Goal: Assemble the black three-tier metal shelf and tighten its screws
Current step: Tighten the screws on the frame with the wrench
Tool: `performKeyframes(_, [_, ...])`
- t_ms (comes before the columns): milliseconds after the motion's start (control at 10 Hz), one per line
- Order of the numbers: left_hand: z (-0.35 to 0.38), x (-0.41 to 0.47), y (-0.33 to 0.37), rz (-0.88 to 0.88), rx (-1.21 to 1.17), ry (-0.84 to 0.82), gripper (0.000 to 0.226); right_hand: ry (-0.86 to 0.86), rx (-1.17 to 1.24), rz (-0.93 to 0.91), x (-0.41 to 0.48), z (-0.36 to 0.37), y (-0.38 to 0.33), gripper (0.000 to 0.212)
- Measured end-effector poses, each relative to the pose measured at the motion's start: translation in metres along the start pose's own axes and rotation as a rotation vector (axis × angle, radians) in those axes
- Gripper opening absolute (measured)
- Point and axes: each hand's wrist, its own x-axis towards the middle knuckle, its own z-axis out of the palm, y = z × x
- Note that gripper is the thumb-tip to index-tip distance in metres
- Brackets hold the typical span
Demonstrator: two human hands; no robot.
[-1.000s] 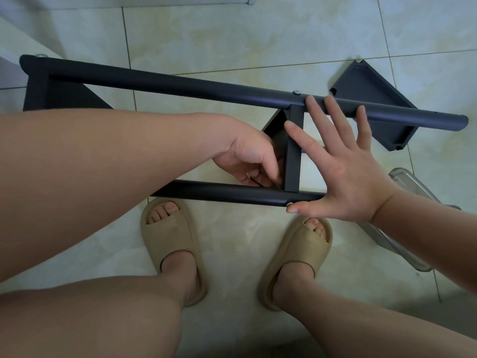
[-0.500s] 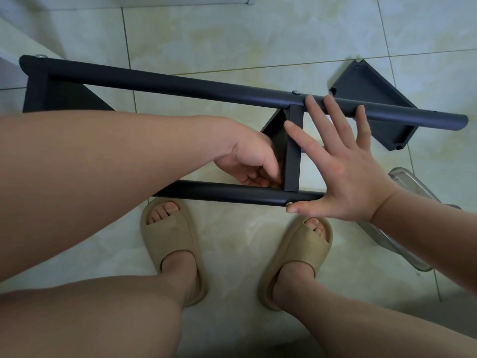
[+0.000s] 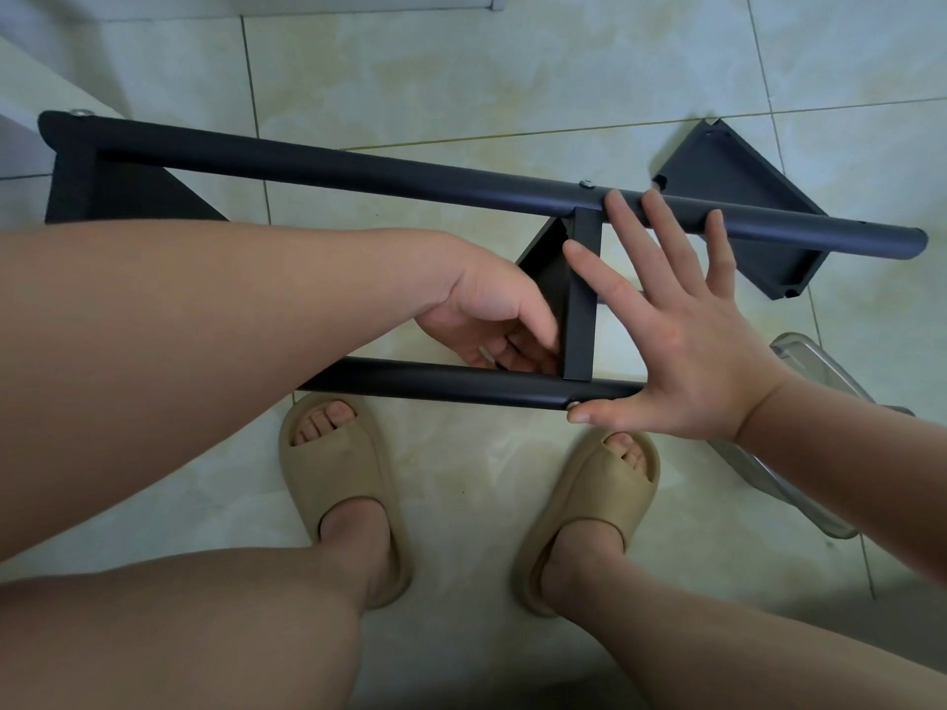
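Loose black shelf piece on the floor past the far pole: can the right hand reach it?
Probably yes. The right hand lies open with fingertips on the far pole, and the loose shelf piece sits just beyond; only that pole crosses the way.

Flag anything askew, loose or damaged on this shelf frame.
One triangular tier lies loose on the floor behind the right end of the upper pole, apparently not yet screwed on. Nothing looks bent or damaged.
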Motion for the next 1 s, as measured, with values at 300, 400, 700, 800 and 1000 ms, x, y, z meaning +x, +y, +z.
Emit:
performKeyframes(300, [0.0047, 0.0068, 0.0028, 0.014, 0.008, 0.092, 0.016, 0.011, 0.002, -0.005, 0.0003, 0.0013, 0.0009, 0.118])
performKeyframes(400, [0.0052, 0.0065, 0.0024, 0.022, -0.005, 0.097, 0.022, 0.012, 0.003, -0.006, 0.0002, 0.0013, 0.0008, 0.118])
performKeyframes(700, [0.0053, 0.0046, 0.0014, 0.05, -0.057, 0.063, 0.027, 0.005, -0.001, 0.0, 0.0002, 0.0005, 0.0003, 0.118])
performKeyframes(800, [0.0038, 0.0023, 0.0014, 0.048, -0.061, 0.032, 0.023, 0.003, 0.001, 0.002, 0.0001, -0.0001, 0.0, 0.119])
performKeyframes(1000, [0.0005, 0.0013, 0.0006, -0.049, 0.067, 0.044, 0.031, 0.0, 0.006, 0.005, -0.0003, 0.0001, -0.0004, 0.119])
